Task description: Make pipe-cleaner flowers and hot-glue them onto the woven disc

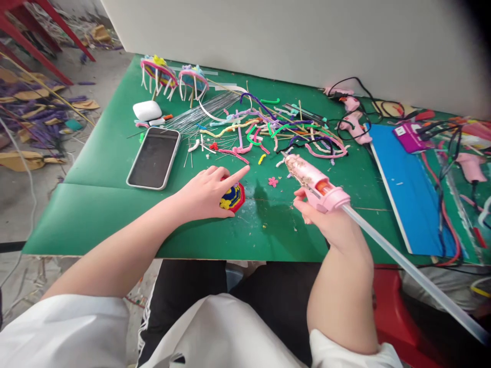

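My left hand (209, 193) lies on the green table over a small disc of coiled pipe cleaners (238, 198), red at the rim with blue and yellow inside. Its index finger stretches across the top and the thumb rests along the near edge; the disc's left part is hidden. My right hand (320, 217) is wrapped round a pink hot glue gun (310, 176), held above the table with its nozzle toward the far left. A long translucent glue stick (406, 266) sticks out of its back. Between the hands lies a pink pipe-cleaner flower (272, 182).
Behind my hands lies a heap of coloured pipe cleaners (264, 128) and thin wires (207, 110). A phone (153, 158), a white case (147, 110) and two decorated pipe-cleaner umbrellas (159, 70) are left. Rightward are a blue board (402, 189), cables and another pink glue gun (355, 127).
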Motion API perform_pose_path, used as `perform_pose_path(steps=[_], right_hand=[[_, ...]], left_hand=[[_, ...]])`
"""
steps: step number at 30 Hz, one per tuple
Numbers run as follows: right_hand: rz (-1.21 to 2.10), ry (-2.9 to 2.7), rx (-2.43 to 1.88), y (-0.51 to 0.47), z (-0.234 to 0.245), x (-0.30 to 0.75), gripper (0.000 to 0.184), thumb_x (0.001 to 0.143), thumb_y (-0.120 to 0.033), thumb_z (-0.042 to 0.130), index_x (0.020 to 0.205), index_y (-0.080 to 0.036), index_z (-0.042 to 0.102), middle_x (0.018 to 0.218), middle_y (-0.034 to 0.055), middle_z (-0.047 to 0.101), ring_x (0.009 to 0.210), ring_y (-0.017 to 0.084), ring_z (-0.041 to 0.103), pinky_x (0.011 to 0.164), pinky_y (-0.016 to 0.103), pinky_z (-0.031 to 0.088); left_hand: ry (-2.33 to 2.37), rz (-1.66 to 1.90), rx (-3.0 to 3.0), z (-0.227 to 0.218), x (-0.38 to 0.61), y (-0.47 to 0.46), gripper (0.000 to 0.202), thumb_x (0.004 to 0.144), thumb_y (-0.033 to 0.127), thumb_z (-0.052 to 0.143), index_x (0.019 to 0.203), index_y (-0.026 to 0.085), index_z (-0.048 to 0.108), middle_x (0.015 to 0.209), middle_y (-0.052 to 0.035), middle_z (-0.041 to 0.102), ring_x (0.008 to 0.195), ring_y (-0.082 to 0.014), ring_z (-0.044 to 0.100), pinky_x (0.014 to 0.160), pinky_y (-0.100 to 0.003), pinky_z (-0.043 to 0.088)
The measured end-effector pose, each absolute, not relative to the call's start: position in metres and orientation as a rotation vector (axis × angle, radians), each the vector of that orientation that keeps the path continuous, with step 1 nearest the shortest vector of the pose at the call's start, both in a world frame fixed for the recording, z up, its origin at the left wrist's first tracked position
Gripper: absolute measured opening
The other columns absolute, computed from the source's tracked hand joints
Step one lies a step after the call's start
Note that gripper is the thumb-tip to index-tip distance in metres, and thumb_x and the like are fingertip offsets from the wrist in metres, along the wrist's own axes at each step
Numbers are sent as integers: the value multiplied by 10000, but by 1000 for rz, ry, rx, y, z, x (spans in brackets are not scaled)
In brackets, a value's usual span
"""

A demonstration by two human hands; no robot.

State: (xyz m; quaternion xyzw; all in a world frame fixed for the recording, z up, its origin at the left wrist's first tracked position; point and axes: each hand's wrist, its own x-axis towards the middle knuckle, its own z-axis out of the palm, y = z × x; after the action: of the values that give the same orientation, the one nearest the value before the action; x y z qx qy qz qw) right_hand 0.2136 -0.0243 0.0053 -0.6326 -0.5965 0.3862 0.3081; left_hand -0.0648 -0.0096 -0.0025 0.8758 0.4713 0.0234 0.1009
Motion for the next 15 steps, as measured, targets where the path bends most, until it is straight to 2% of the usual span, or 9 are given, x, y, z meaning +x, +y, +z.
perform_pose_path(steps=[4, 9, 15], right_hand=[[1118, -1454, -1700, -24, 7, 208, 341, 633, -457, 741, 852, -218, 633, 763, 3, 664, 494, 95, 522, 452, 228, 450], [1085, -1494, -1726, -24, 6, 208, 317, 640, -449, 738, 845, -227, 642, 759, -5, 668, 477, 98, 524, 440, 233, 443], [1179, -1716, -1581, -27, 6, 213, 293, 658, -421, 729, 862, -226, 651, 818, 10, 684, 672, 162, 630, 574, 258, 497]], left_hand=[[1393, 124, 2582, -4, -64, -10, 1002, 690, 512, 639, 1473, 240, 75, 1148, -110, 491, 1027, -277, 495, 904, -379, 397], [1377, 201, 2594, -3, -62, -11, 983, 703, 426, 645, 1473, 241, 62, 1177, -117, 469, 984, -261, 525, 886, -383, 414], [1314, 260, 2608, -6, -65, -7, 908, 733, 328, 606, 1472, 234, 87, 1248, -127, 440, 1132, -287, 465, 973, -415, 376]])
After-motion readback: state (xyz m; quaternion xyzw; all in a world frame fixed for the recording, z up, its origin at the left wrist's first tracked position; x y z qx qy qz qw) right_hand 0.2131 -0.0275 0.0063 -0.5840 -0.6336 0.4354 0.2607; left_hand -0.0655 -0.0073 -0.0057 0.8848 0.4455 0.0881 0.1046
